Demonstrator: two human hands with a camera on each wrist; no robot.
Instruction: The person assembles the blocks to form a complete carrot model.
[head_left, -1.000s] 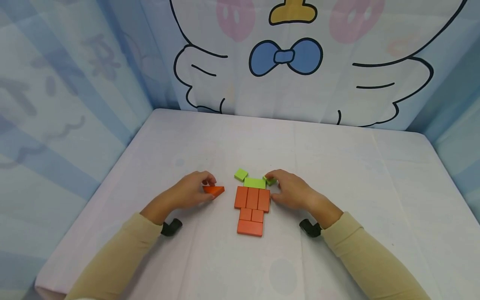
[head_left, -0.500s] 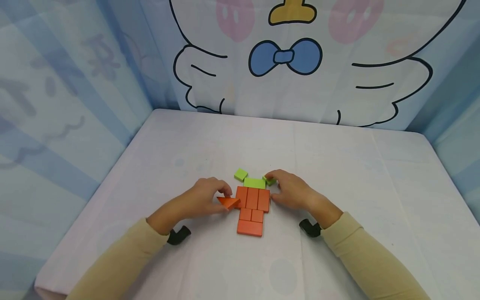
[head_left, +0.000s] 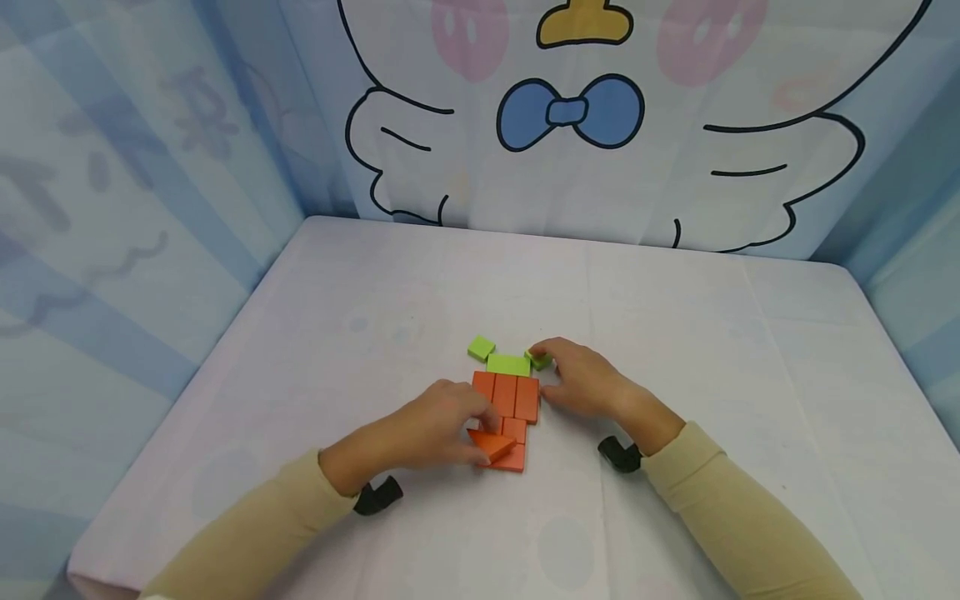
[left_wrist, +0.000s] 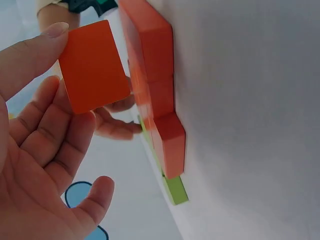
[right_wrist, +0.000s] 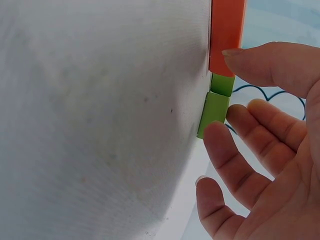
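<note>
My left hand pinches an orange triangular block between thumb and fingers. In the head view this block overlaps the near part of a flat layout of red-orange blocks; its flat rectangular side faces the left wrist camera. Three long blocks lie side by side there, with smaller ones and a wide block nearer me, partly hidden. A green rectangular block lies along the far edge, a small green block at its left. My right hand rests loosely at the right, fingertips by another green block, thumb against an orange one.
A white cloth covers the table all around the blocks. Behind it stands a printed curtain with a cartoon figure, and blue patterned fabric hangs along the left side. Dark wrist-camera mounts stick out under both wrists.
My left hand has carried the orange triangular block right and toward me, from the open cloth at left to over the near red-orange blocks. The right hand has stayed in place.
</note>
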